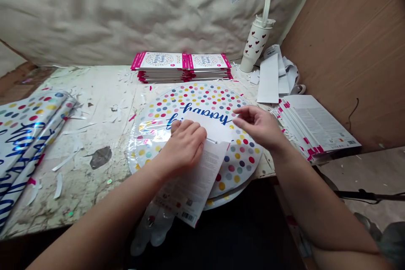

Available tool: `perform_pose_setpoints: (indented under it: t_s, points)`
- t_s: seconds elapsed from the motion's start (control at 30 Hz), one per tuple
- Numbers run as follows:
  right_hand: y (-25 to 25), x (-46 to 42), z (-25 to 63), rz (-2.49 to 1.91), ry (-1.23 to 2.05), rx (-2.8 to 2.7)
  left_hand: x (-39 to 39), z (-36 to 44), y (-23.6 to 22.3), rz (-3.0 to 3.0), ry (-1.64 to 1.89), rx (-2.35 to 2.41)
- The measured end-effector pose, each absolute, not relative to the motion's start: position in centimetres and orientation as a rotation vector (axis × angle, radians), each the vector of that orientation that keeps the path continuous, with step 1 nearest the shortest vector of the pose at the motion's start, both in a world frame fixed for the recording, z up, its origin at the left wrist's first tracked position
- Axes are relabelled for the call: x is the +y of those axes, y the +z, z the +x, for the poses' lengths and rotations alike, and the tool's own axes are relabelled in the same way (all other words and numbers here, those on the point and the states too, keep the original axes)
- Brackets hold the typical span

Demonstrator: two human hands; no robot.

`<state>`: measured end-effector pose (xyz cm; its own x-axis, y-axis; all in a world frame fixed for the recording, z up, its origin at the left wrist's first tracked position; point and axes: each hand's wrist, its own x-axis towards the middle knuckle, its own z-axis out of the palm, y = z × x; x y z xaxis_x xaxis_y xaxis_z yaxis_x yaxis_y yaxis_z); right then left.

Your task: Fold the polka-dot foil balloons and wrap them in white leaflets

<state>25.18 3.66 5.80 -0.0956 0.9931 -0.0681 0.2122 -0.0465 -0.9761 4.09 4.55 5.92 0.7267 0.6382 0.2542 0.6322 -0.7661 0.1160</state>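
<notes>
Your left hand [185,145] is closed down over a folded printed card [193,183], pressing it onto a round polka-dot foil balloon [196,101] that lies at the front edge of the table [95,105] and overhangs it. Your right hand [257,126] is narrow and holds nothing, its fingertips [237,119] just beside the card. Stacks of packaged cards [182,67] line the back edge, another stack [316,126] lies at the right edge, and folded foil balloons [28,143] lie at the left edge.
</notes>
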Motion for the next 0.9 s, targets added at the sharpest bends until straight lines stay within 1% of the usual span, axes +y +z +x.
perform_pose_setpoints:
  t_s: [0.03, 0.1, 0.13, 0.2, 0.23, 0.27, 0.37, 0.43, 0.57, 0.7, 0.9]
  points:
    - [5.6, 3.1, 25.0, -1.283, 1.254, -1.356, 4.6, 3.9, 6.4, 2.872, 0.504, 1.127]
    - [4.9, 2.1, 23.9, -1.067, 1.477, -1.273, 4.4, 3.5, 7.2, 2.816, 0.692, 1.196]
    - [4.6, 1.6, 23.3, -0.961, 1.565, -1.221, 4.1, 3.3, 7.6, 2.764, 0.841, 1.233]
    - [4.2, 1.0, 22.1, -0.834, 1.561, -1.071, 3.6, 2.9, 7.9, 2.526, 1.19, 1.317]
    - [4.2, 0.8, 21.7, -0.806, 1.515, -1.001, 3.2, 2.7, 7.9, 2.34, 1.303, 1.321]
    - [4.4, 0.6, 21.3, -0.791, 1.467, -0.95, 2.9, 2.5, 7.8, 2.138, 1.336, 1.282]
    - [5.3, 0.3, 20.7, -0.802, 1.434, -0.949, 2.1, 2.4, 7.2, 1.642, 1.181, 1.036]
    - [5.8, 0.3, 20.5, -0.835, 1.455, -0.996, 1.8, 2.5, 6.9, 1.464, 1.13, 0.942]
    - [6.1, 0.6, 20.5, -0.825, 1.459, -1.063, 1.5, 2.5, 7.3, 1.301, 1.04, 0.859]
    - [6.4, 0.8, 20.7, -0.816, 1.505, -1.176, 1.4, 2.4, 7.6, 1.259, 1.082, 0.868]
    - [6.6, 0.8, 21.2, -0.889, 1.449, -1.134, 1.2, 2.4, 7.6, 1.112, 1.035, 0.912]
